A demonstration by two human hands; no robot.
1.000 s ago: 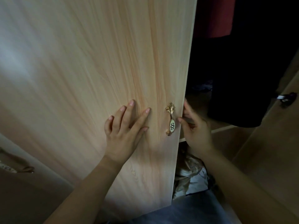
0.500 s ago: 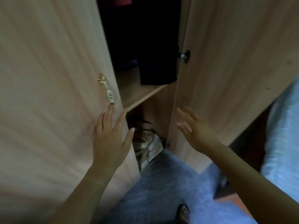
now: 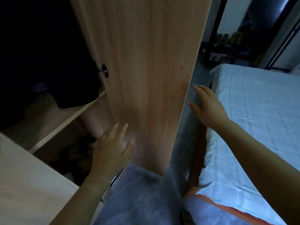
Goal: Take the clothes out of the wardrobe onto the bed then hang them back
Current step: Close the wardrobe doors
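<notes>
You're looking at dim room light, grey floor (image 3: 139, 197) below, white wall (image 3: 215, 18) far right with a black metal rack (image 3: 227, 51) against it, cluttered, contents too blurred to tell.

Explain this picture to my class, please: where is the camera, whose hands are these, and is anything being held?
There is no machine here. The camera sits on a person's head and looks forward and down, so you see their own two bare hands. The left hand lies flat against the inside of the open wooden wardrobe door. The right hand reaches past the door's outer edge, fingers spread. Neither has a grip on anything. Inside the wardrobe, dark clothes hang above a shelf. To the right is the bed, with a pale sheet and no clothes showing on it yet.
</notes>
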